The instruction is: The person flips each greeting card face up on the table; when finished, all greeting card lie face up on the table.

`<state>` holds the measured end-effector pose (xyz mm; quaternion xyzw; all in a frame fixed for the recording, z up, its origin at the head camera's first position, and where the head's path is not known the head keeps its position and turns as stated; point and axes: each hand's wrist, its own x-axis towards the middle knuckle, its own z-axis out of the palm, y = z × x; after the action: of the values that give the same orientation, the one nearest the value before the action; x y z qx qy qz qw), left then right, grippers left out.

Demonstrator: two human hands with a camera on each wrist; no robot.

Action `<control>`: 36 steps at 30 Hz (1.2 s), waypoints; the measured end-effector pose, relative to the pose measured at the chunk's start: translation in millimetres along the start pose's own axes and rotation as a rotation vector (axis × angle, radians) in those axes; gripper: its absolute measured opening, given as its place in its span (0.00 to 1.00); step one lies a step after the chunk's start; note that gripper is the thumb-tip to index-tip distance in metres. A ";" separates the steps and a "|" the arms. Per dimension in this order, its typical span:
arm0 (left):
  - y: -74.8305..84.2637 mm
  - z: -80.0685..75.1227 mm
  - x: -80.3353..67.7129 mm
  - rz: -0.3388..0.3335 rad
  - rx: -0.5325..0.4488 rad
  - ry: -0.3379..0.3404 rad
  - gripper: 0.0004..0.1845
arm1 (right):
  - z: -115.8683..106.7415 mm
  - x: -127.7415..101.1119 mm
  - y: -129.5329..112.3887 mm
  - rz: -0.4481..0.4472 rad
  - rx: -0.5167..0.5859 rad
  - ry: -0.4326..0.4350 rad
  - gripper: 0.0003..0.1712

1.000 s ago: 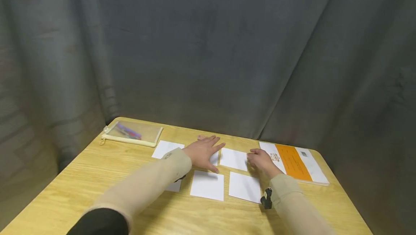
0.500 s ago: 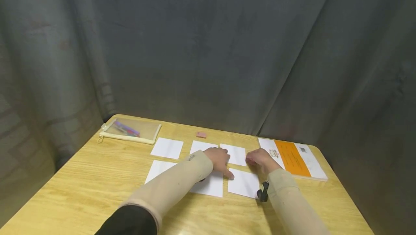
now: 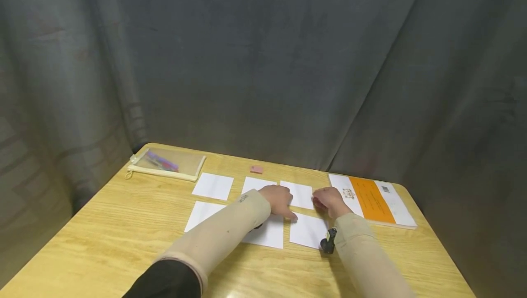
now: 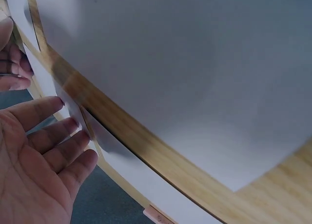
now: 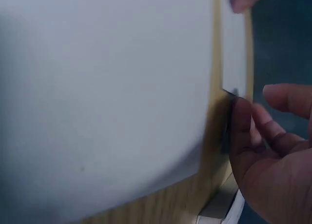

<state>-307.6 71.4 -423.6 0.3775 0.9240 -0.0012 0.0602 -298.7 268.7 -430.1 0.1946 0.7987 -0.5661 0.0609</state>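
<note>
Six white paper cards lie in two rows of three on a wooden table (image 3: pixel 123 224). My left hand (image 3: pixel 280 202) rests over the gap between the middle and right cards, its straight fingers (image 4: pixel 63 136) touching a card's edge. The back right card (image 3: pixel 301 195) lies between both hands. My right hand (image 3: pixel 327 202) sits at that card's right edge with loosely bent fingers (image 5: pixel 243 131) against its corner. The front right card (image 3: pixel 306 231) fills most of the right wrist view (image 5: pixel 97 97). The front middle card (image 3: pixel 267 235) is partly under my left forearm.
A clear pencil pouch (image 3: pixel 166 164) with pens lies at the back left. A small pink eraser (image 3: pixel 256 169) sits behind the cards, also visible as the eraser (image 4: pixel 158 216). An orange-and-white book (image 3: pixel 370 199) lies at the right. A grey curtain (image 3: pixel 263 60) hangs behind the table.
My left hand drew back from the far row toward the cards' middle, uncovering the pink eraser. The right hand has barely moved.
</note>
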 end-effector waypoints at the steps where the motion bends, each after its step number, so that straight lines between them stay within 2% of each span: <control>1: 0.1 -0.5 -0.6 0.005 0.002 -0.003 0.31 | 0.5 -0.1 -0.1 -0.010 -0.036 0.008 0.13; 3: 0.0 -1.6 -1.3 0.009 0.001 -0.009 0.31 | 0.9 -0.5 -1.6 -0.011 -0.087 0.018 0.13; 5: -0.6 -1.5 -1.7 0.010 -0.007 -0.015 0.30 | 0.2 -0.6 -3.3 -0.006 -0.087 0.001 0.14; 8: -1.8 0.2 -1.1 0.004 -0.019 -0.026 0.29 | -1.1 -0.8 -5.3 0.011 -0.031 -0.033 0.16; 11: -2.5 2.6 -0.4 0.000 -0.023 -0.025 0.29 | -1.2 0.6 -4.2 0.025 0.040 -0.031 0.17; 15: -3.1 4.5 0.7 0.010 -0.027 -0.016 0.31 | 0.7 2.0 -1.5 0.035 0.065 0.008 0.14; 19: -8.7 8.1 2.0 0.039 -0.013 -0.003 0.33 | -4.4 0.1 -0.7 -0.004 0.081 -0.019 0.14; 22: -16.1 6.7 1.7 0.081 0.015 0.041 0.33 | -15.2 -3.8 -2.7 -0.044 0.150 -0.082 0.15; 27: -26.3 -3.3 -1.6 0.159 0.109 0.145 0.31 | -36.0 -11.2 -9.2 -0.074 0.307 -0.206 0.08; 32: -28.9 -7.8 -3.5 0.214 0.225 0.301 0.13 | -48.2 -12.4 -11.7 -0.035 0.447 -0.271 0.03; 34: -28.7 -8.1 -4.0 0.219 0.232 0.356 0.07 | -49.7 -13.6 -11.8 -0.018 0.475 -0.283 0.05; 36: -29.1 -7.7 -4.7 0.208 0.207 0.384 0.05 | -50.0 -14.7 -11.4 -0.008 0.487 -0.303 0.07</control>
<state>-325.4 47.7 -416.6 0.4682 0.8696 -0.0179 -0.1558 -283.3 308.3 -397.8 0.1135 0.6216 -0.7643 0.1287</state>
